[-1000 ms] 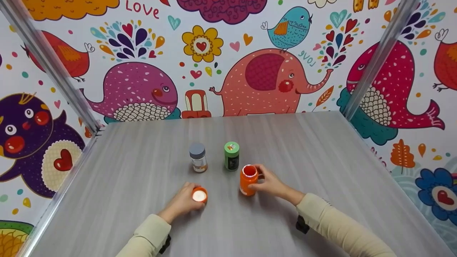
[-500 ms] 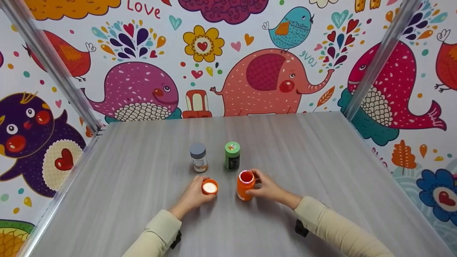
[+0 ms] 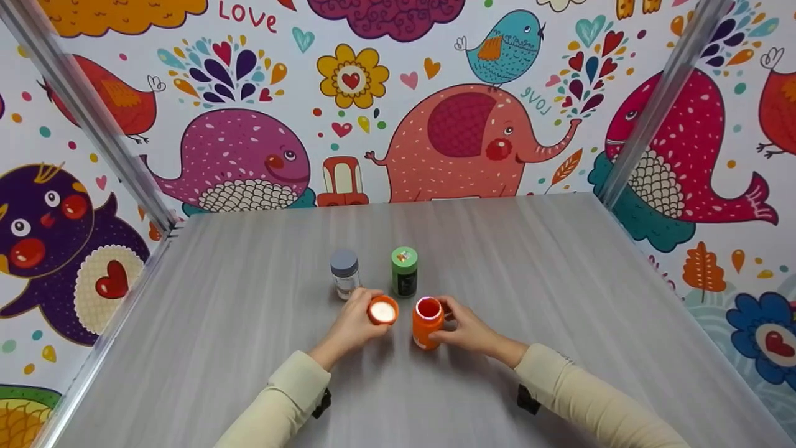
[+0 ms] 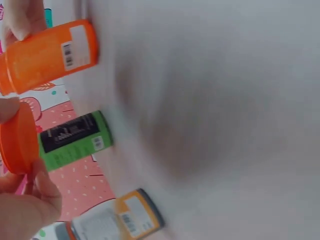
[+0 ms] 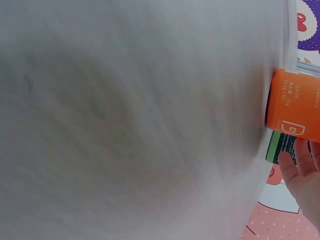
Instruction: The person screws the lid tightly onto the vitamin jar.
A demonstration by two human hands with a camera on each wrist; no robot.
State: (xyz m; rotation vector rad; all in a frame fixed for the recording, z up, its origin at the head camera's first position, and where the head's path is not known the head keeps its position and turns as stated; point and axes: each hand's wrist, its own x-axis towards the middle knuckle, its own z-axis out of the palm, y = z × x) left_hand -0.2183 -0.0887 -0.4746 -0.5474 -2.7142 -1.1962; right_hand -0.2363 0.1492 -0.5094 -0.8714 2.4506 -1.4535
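My left hand point(image 3: 356, 325) pinches an orange lid point(image 3: 383, 310), its pale inner face turned up toward the head camera. To its right, my right hand point(image 3: 467, 325) holds an open orange bottle point(image 3: 428, 330) upright, thumb and fingers around its side. A small gap separates lid and bottle. In the left wrist view the orange lid point(image 4: 20, 139) sits between thumb and fingers, close to the mouth end of the orange bottle point(image 4: 52, 56). In the right wrist view the fingers touch the side of the orange bottle point(image 5: 295, 105). What the bottle contains cannot be seen.
Behind the hands stand a green-capped bottle point(image 3: 405, 272) and a clear bottle with a grey cap point(image 3: 344, 271), partly covered by the left hand. All stand on a grey wood-grain table point(image 3: 528, 249). Patterned walls point(image 3: 348, 149) and metal posts point(image 3: 647, 112) border it.
My left hand has carried the lid right and away from me, nearer the bottle. My right hand has brought the bottle slightly toward me and left, then held it there.
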